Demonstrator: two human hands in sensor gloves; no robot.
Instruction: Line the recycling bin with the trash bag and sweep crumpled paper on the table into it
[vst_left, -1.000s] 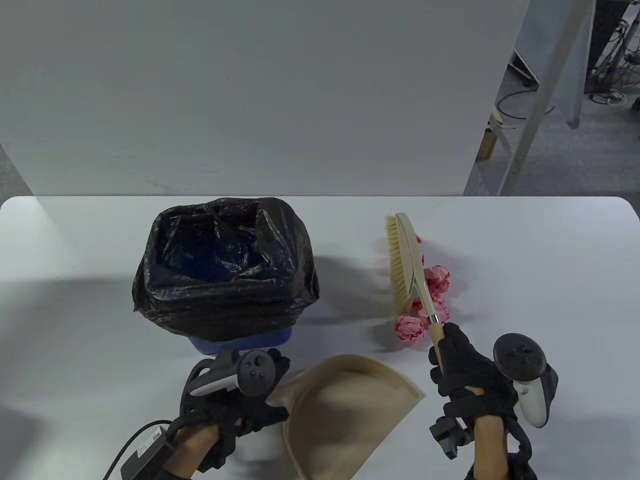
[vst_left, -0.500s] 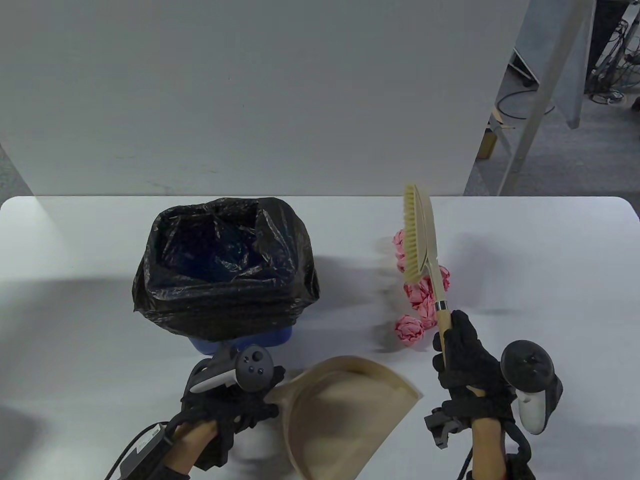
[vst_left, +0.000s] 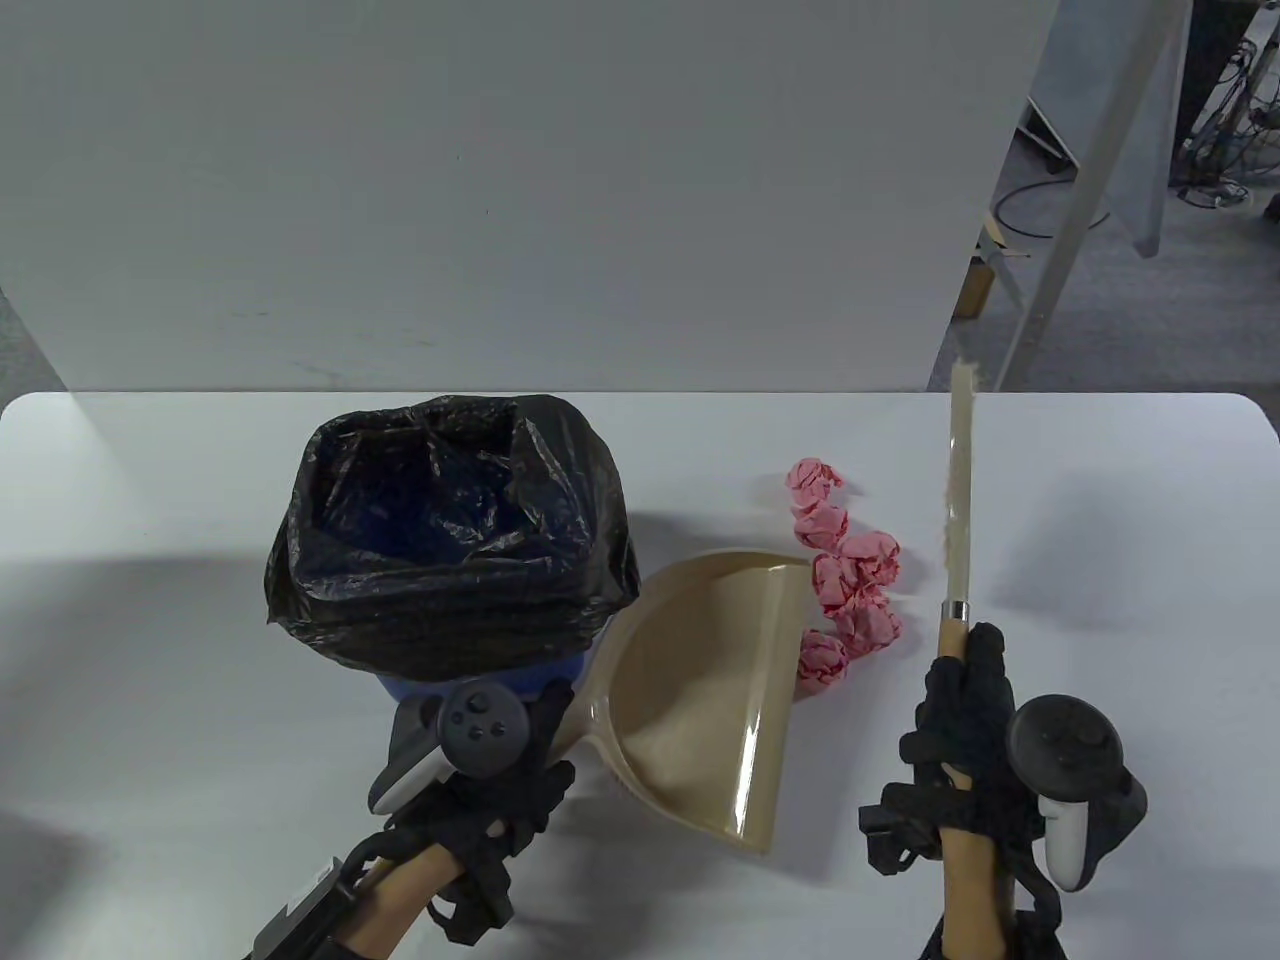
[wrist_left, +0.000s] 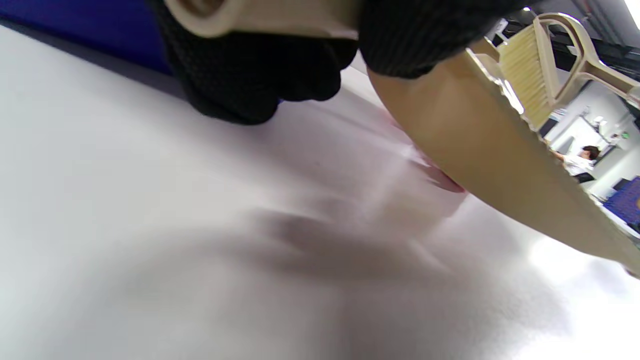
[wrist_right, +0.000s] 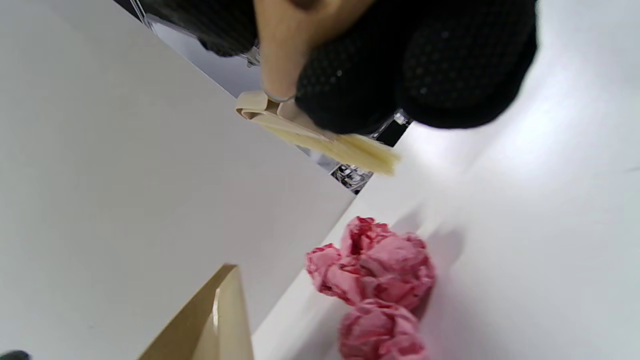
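The right hand (vst_left: 965, 735) grips the wooden handle of a brush (vst_left: 958, 500), fingers curled round it, holding the brush raised above the table (vst_left: 1100, 520) with its head pointing away from the person, to the right of the paper. The left hand (vst_left: 480, 780) grasps the handle of a beige dustpan (vst_left: 700, 690), its open edge tilted and set just beside a cluster of pink crumpled paper balls (vst_left: 845, 580) lying on the white table. Left of the dustpan, and close against it, stands the blue recycling bin (vst_left: 480, 690), already lined with a black trash bag (vst_left: 450, 540) whose rim is folded over the outside. A white board (vst_left: 500, 200) stands behind the table.
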